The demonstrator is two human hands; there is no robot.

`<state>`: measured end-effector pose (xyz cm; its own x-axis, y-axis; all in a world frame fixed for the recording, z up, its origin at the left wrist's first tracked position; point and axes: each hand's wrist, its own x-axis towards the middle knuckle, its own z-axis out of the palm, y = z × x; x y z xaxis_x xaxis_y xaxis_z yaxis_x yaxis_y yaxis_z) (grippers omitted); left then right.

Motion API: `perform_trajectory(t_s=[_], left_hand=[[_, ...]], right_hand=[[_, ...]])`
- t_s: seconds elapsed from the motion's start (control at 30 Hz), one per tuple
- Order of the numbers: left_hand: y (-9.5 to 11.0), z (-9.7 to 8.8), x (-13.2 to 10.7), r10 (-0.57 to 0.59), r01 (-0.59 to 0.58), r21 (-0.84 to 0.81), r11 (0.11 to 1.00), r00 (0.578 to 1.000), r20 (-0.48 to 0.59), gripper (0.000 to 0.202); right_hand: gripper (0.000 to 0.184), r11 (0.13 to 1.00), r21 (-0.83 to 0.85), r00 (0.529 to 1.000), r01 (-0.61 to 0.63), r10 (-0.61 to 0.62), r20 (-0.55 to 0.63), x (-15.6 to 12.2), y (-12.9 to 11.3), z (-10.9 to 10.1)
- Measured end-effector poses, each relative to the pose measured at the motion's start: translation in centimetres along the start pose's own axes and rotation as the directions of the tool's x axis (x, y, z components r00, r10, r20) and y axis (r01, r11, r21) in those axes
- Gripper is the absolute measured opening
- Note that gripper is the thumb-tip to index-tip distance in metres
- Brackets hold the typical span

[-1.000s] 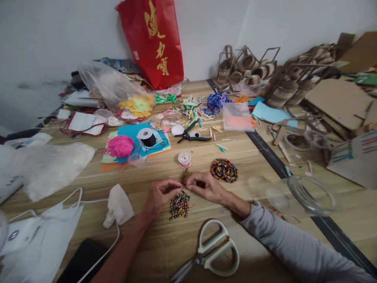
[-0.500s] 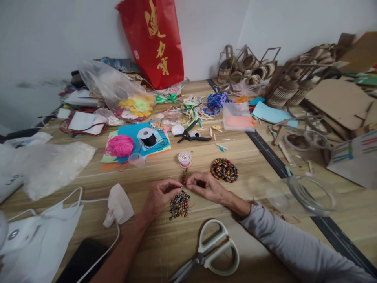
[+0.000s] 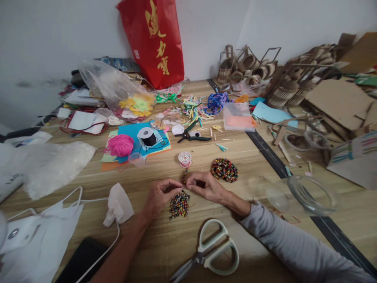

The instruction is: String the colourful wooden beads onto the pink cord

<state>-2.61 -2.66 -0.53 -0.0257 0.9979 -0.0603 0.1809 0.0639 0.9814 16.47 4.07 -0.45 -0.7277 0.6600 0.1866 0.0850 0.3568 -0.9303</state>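
Note:
My left hand [image 3: 162, 195] is pinched closed just above a small heap of loose coloured beads [image 3: 179, 205]; whatever its fingertips hold is too small to make out. Facing it, my right hand [image 3: 207, 186] pinches the end of a short string of beads [image 3: 185, 175]. That string leads up to a spool [image 3: 185, 158] wound with red thread, with pale dots on its top. To the right of the spool lies a coiled strand of coloured beads [image 3: 224, 170]. White-handled scissors [image 3: 210, 251] lie below both hands.
Black-handled pruning shears [image 3: 191, 136] lie beyond the spool. Pink yarn [image 3: 119, 146] and a black thread spool [image 3: 147, 136] sit on coloured paper at the left. A clear tubing coil [image 3: 312, 195] is on the right. A white cable [image 3: 113, 239] runs beside my left forearm.

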Motion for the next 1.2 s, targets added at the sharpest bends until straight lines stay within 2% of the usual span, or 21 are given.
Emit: perform_trajectory(t_s=[0.73, 1.0, 1.2], left_hand=[[0.22, 0.2, 0.05, -0.002, 0.002, 0.008, 1.0, 1.0, -0.005, 0.008], [0.23, 0.35, 0.02, -0.03, 0.03, -0.021, 0.999, 0.999, -0.011, 0.007], [0.02, 0.31, 0.01, -0.002, 0.002, -0.024, 1.0, 1.0, -0.008, 0.007]], right_hand=[[0.015, 1.0, -0.003, 0.999, 0.018, -0.018, 0.028, 0.1, -0.14, 0.03], [0.016, 0.998, 0.062, 0.998, -0.021, 0.018, 0.057, 0.1, 0.27, 0.2], [0.018, 0.995, 0.1, 0.998, -0.025, 0.02, 0.053, 0.04, 0.52, 0.28]])
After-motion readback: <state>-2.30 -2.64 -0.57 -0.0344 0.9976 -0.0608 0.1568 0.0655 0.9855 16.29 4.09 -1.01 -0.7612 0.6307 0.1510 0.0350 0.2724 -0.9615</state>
